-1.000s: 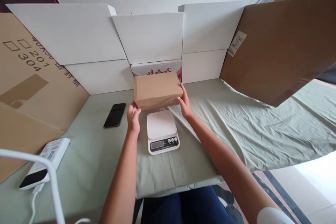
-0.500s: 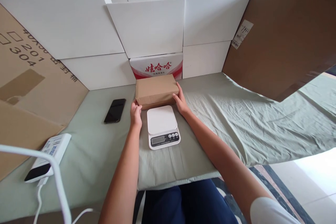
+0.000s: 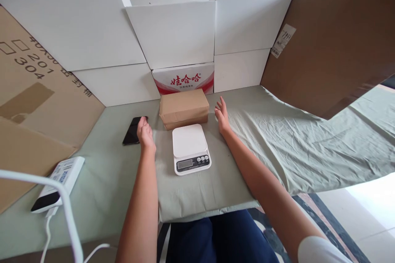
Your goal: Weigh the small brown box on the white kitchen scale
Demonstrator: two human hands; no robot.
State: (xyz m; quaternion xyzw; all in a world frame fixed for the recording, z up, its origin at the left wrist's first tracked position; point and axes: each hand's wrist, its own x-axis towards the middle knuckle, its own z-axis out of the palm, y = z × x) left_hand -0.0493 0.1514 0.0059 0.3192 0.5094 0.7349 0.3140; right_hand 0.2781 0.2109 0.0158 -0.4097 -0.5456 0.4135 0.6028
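A closed brown cardboard box point(image 3: 185, 106) rests on the cloth-covered table, just behind a white kitchen scale point(image 3: 189, 141). The scale has a flat bare platform and a dark panel with a small display and round buttons. My left hand point(image 3: 146, 134) is to the left of the box, apart from it, and overlaps the right edge of a black phone point(image 3: 131, 133) in view. It holds nothing; its fingers are stretched out. On the other side, my right hand point(image 3: 222, 116) is held off the box, fingers spread and nothing in them.
White boxes point(image 3: 173, 35) are stacked along the back, above a red-and-white carton point(image 3: 185, 79). Large cardboard boxes stand at left point(image 3: 40, 102) and right point(image 3: 327, 45). A white power strip point(image 3: 58, 185) with a cable point(image 3: 66, 205) lies at front left. Wrinkled green cloth point(image 3: 293, 144) covers the table.
Both hands have let go of the cardboard box and moved apart, the left one toward the phone and the right one outward. The box stays behind the scale.
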